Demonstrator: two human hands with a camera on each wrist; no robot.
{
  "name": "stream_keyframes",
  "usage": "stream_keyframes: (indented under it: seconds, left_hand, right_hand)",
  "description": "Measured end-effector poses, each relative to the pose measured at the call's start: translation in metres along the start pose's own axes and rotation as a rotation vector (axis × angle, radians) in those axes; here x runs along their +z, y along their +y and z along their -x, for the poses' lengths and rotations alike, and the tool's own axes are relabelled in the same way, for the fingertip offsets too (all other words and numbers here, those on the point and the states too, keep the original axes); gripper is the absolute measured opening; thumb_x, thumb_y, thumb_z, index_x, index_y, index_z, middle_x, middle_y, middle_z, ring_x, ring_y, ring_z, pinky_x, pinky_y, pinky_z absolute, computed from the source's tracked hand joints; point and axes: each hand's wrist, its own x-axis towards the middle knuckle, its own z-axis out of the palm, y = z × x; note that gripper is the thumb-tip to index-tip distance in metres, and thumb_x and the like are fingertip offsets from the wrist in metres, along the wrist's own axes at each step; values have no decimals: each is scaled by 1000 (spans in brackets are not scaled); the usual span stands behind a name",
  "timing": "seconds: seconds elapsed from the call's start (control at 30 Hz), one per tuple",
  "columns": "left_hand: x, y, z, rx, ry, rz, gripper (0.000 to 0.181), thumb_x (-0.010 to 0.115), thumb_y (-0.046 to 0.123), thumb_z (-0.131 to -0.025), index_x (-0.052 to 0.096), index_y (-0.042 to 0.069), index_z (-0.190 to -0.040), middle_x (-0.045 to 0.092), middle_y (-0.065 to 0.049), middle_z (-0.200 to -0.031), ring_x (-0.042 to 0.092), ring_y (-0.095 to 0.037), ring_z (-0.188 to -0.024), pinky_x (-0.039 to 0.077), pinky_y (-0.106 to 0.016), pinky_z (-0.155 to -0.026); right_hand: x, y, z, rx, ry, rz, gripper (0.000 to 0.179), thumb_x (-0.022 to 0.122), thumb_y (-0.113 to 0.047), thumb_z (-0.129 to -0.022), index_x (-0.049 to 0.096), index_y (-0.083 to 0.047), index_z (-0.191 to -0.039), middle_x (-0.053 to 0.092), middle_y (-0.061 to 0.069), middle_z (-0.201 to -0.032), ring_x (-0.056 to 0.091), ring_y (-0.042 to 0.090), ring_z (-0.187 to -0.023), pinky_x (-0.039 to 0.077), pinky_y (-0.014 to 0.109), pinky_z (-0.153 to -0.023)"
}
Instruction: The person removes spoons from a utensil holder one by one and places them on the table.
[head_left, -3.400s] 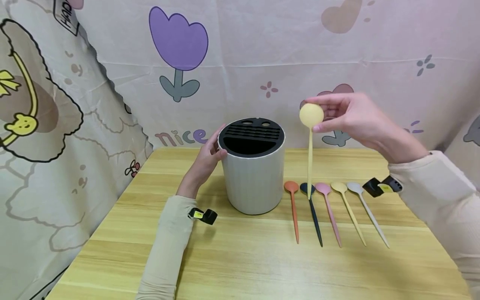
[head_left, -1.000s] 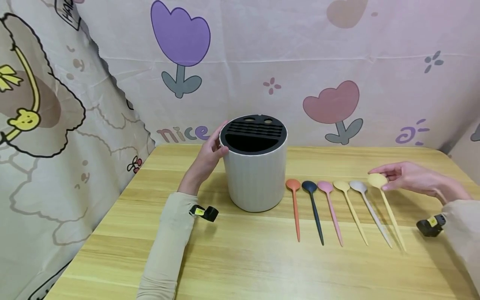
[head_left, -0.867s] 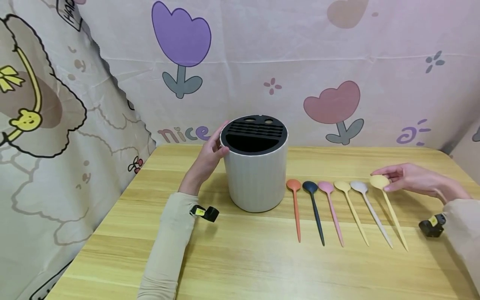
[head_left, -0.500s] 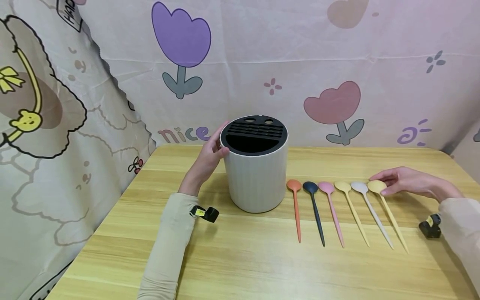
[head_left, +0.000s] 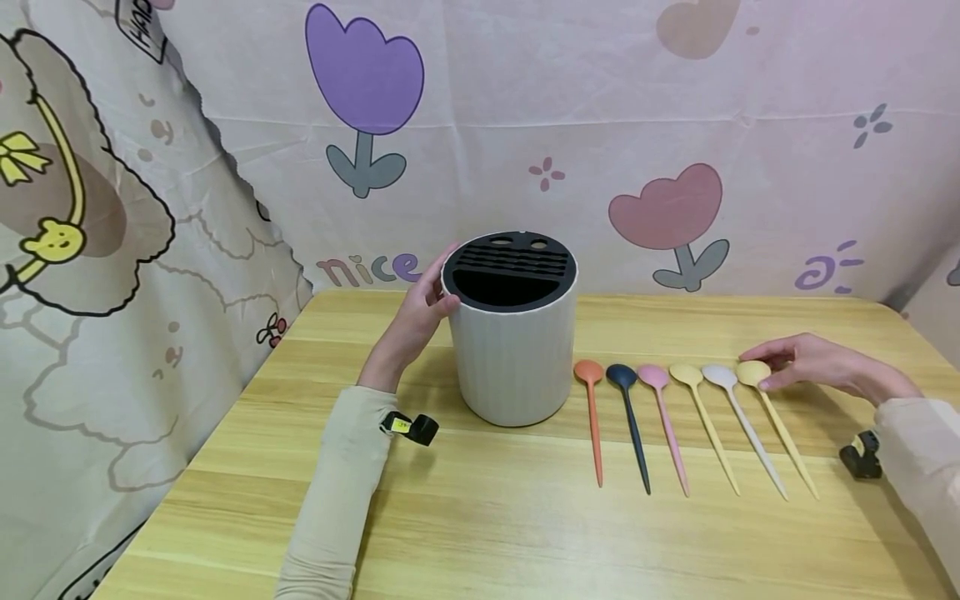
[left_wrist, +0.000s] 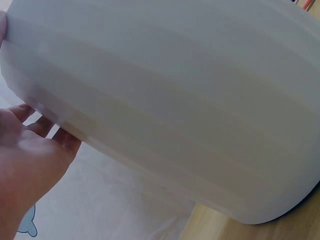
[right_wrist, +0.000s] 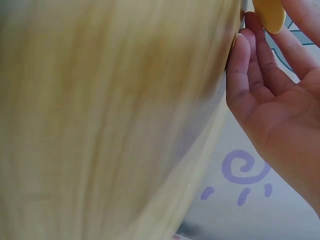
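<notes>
My left hand (head_left: 415,321) holds the side of a white ribbed utensil holder (head_left: 517,367), thumb at the front of its rim and fingers round the left side. Its black lid (head_left: 510,271) has slots, two round holes and a wide half-round opening. In the left wrist view the holder's wall (left_wrist: 165,110) fills most of the picture. My right hand (head_left: 817,362) pinches the bowl of a yellow spoon (head_left: 783,425) at the right end of a row. In the right wrist view part of that spoon's bowl (right_wrist: 270,15) shows between thumb and fingers.
Left of the held spoon lie an orange spoon (head_left: 592,425), a dark blue spoon (head_left: 632,429), a pink spoon (head_left: 665,429), another yellow spoon (head_left: 705,429) and a light grey spoon (head_left: 746,429). A printed cloth (head_left: 487,75) hangs behind the wooden table (head_left: 465,525).
My right hand has carried the yellow spoon from upright above the row to the right end and lowered it beside the grey spoon. My left hand has stayed on the utensil holder.
</notes>
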Motion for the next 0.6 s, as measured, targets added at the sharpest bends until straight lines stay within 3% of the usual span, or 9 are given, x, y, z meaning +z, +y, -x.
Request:
stream_keyframes:
  seconds: [0.13, 0.4, 0.6]
  left_hand:
    - [0, 0, 0, 0, -3, 1, 128, 71, 75, -60, 18, 9, -155, 23, -6, -157, 26, -20, -140, 23, -43, -113]
    - [1, 0, 1, -1, -3, -8, 130, 71, 75, -61, 15, 5, -155, 23, -9, -157, 26, -24, -140, 23, -45, -113]
    - [0, 0, 1, 1, -1, -6, 131, 72, 74, -60, 15, 3, -154, 23, -9, -157, 27, -23, -139, 23, -43, -113]
  right_hand:
    - [1, -1, 0, 2, -7, -7, 56, 76, -12, -83, 53, 13, -127, 60, 23, -121, 53, -1, -95, 45, 19, -80]
    - [4, -2, -1, 13, -6, -12, 63, 77, -10, -80, 48, 18, -128, 61, 8, -109, 53, 4, -88, 47, 20, -76]
    - [5, -1, -1, -5, 1, -25, 61, 74, -8, -84, 44, 19, -130, 60, 16, -113, 54, 2, -90, 48, 20, -77]
